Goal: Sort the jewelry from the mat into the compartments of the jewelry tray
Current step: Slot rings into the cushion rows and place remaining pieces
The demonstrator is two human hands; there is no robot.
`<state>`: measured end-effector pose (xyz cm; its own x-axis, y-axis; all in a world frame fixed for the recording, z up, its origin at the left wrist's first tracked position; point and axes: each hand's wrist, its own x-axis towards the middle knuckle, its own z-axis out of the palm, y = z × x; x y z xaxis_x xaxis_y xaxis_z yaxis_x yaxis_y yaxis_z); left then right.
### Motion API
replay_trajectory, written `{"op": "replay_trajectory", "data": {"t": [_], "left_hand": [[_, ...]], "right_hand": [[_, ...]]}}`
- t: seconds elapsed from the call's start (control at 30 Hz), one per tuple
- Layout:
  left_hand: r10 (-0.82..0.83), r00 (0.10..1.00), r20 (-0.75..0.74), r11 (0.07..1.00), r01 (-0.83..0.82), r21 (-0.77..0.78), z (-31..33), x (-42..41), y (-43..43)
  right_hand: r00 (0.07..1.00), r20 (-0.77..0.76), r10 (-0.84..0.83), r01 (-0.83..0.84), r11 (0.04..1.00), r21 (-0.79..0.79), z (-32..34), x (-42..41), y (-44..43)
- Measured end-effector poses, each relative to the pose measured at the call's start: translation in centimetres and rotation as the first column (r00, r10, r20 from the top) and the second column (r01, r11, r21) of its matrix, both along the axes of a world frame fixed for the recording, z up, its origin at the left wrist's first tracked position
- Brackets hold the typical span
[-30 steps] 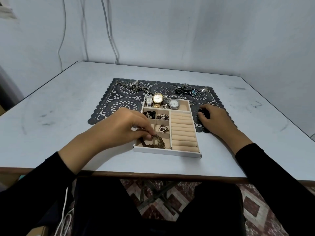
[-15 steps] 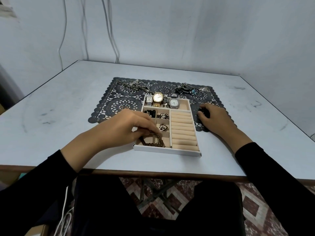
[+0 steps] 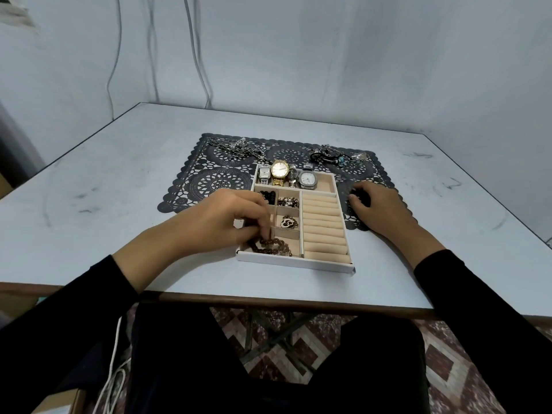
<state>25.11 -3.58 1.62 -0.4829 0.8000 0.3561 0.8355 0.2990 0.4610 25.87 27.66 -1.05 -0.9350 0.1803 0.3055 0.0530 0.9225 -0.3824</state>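
Head view: a person sits at a pale bench (image 3: 119, 186) with a black lace mat (image 3: 215, 180) and a white jewelry tray (image 3: 294, 262) lying on the mat's near edge.
Left hand: the left hand (image 3: 221, 222) reaches over the tray's near-left compartment, its fingers (image 3: 263, 231) pinched on a brown beaded bracelet (image 3: 273, 246) that already lies mostly inside that compartment.
Right hand: the right hand (image 3: 379, 204) rests on the mat just right of the tray, fingers curled over a dark beaded piece (image 3: 360, 197); whether they actually grip it, I cannot tell.
Tray contents: four watches (image 3: 280, 174) fill the far row; black beads (image 3: 268, 195), a pearl piece (image 3: 288, 201) and a brooch (image 3: 289, 222) sit in the small left compartments; the ring rolls (image 3: 324, 225) at the tray's right stand empty.
Left to sort: a chain tangle (image 3: 236, 146) beyond the tray's far-left corner and a mixed heap (image 3: 334, 155) beyond its far-right corner.
Step in hand: seating the bracelet, by my reading.
Doing it well: coil the loop flat so no bead rides over the divider, then let go gently without dragging it back out; steady the light tray if it shifts.
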Motion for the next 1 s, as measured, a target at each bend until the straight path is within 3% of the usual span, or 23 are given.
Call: {"op": "replay_trajectory", "data": {"t": [0.2,0.5,0.83,1.0], "left_hand": [[0.000,0.998,-0.057,0.999,-0.002,-0.036,0.2,0.2,-0.1],[-0.085,0.995,0.052,0.994,0.088,-0.061,0.3,1.2,0.6],[-0.048,0.980,0.195,0.993,0.025,0.116,0.2,-0.2,-0.2],[-0.038,0.983,0.178,0.996,0.024,0.085,0.0,-0.8,-0.6]], "right_hand": [[1.000,0.003,0.000,0.000,1.000,0.004,0.0,-0.1,0.0],[1.000,0.005,0.001,-0.001,1.000,0.001,-0.1,-0.1,0.0],[1.000,0.002,0.005,-0.005,1.000,-0.010,-0.2,-0.2,0.3],[1.000,0.002,0.007,-0.006,1.000,-0.005,-0.3,-0.3,0.3]]}}
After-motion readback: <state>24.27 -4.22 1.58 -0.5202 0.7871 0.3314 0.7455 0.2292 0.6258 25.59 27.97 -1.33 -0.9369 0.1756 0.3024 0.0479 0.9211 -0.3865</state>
